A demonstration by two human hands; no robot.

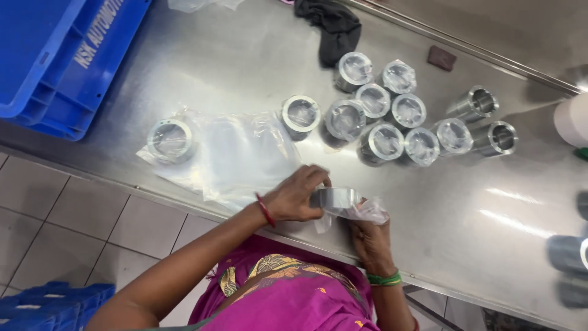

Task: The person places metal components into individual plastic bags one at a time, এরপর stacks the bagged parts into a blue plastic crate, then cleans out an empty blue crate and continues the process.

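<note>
Hands grip firmly: left hand [298, 197] holds metal ring [335, 198], right hand [369, 236] beneath it should draw plastic bag [362, 212] on evenly.

- Bright, even overhead light falls on a steel table [465, 202], leaving 2 white glare streaks at right.
- Short, soft shadows sit beside the metal rings [380, 122].
- Cylinders at the right edge [566, 254] blur; the centre stays fairly sharp.
</note>
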